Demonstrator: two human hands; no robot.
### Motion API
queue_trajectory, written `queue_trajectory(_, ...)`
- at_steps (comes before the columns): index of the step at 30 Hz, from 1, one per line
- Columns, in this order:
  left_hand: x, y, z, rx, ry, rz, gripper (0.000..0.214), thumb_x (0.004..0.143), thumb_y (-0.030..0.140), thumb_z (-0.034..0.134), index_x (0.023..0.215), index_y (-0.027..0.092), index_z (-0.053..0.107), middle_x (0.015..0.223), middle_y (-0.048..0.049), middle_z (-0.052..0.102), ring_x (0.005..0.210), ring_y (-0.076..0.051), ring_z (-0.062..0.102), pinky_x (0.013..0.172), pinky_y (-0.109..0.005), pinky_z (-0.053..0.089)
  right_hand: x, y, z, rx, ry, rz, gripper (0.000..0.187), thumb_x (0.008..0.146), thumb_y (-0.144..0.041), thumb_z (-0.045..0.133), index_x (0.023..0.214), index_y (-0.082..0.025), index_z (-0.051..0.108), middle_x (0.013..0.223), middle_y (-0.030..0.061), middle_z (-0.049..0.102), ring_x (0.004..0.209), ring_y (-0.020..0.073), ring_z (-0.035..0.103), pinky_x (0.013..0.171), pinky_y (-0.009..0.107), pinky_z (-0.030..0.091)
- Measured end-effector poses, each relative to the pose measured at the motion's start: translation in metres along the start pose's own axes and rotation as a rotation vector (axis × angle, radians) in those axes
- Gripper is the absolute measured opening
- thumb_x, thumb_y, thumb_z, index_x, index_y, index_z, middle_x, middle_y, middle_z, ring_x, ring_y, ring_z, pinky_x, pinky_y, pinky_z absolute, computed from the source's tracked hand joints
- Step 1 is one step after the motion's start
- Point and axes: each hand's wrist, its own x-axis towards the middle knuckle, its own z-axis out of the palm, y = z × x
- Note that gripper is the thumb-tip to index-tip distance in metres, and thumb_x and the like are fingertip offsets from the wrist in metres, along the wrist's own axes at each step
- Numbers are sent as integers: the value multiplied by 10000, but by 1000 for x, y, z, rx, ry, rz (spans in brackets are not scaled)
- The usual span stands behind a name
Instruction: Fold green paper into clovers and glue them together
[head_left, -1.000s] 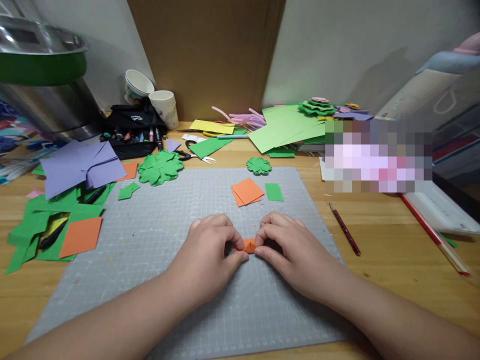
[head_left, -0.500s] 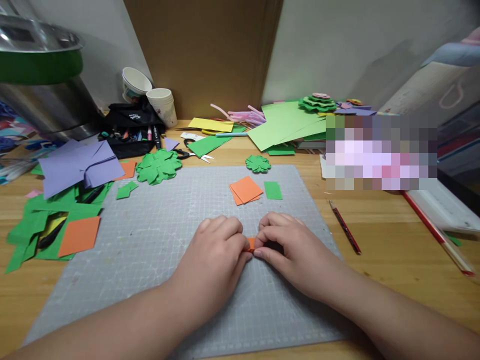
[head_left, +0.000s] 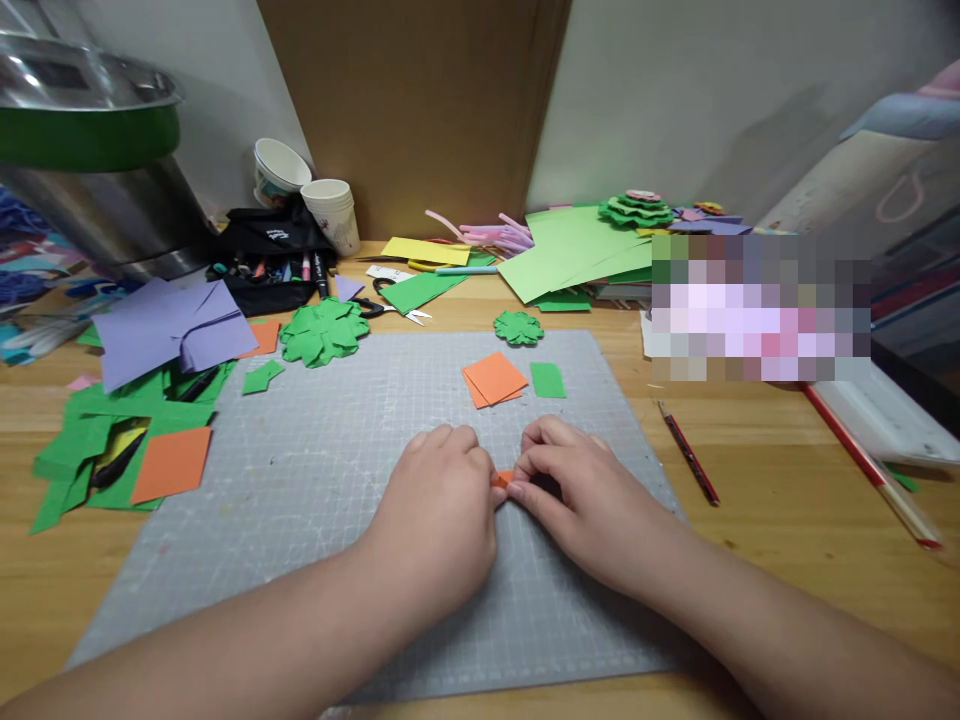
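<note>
A small piece of orange paper is pinched between my two hands, low over the grey cutting mat. My left hand is closed on its left end, and my right hand grips the right end between thumb and fingers. Most of the paper is hidden by the fingers; it looks folded. Just beyond the hands lie overlapping orange paper squares and a green paper rectangle. Farther back on the mat is a small green paper flower.
A larger green paper flower and green scraps lie left, with purple paper. Scissors, paper cups and a black pencil case stand behind. A pencil lies right of the mat.
My left hand has turned slightly over the orange paper, and less of its thumb shows. Both hands still hold the paper. The view has shifted a little.
</note>
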Motion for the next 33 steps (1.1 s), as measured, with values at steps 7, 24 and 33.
queue_trajectory(7, -9, -9, 4, -160, 67, -2, 172, 897, 264, 467, 789, 175, 569, 858, -55, 568, 837, -223, 502, 761, -411, 415, 3, -4, -2, -56, -14, 16, 150, 858, -192, 578, 710, -194, 606, 872, 38, 563, 848, 207, 522, 711, 344, 386)
queue_trajectory(24, -2, -11, 2, -38, 67, -36, 226, 885, 275, 452, 721, 178, 574, 811, -58, 536, 809, -229, 476, 724, -419, 379, 7, -12, 2, -223, -11, 42, 154, 860, -192, 518, 714, -183, 567, 873, 54, 551, 838, 227, 517, 700, 374, 372)
queue_trajectory(33, -4, -20, -2, -122, 38, 21, 209, 874, 341, 512, 728, 198, 556, 816, -33, 528, 806, -215, 461, 725, -396, 362, 10, -13, 1, -261, -30, 47, 130, 847, -186, 530, 735, -175, 595, 908, 70, 562, 857, 230, 530, 698, 368, 377)
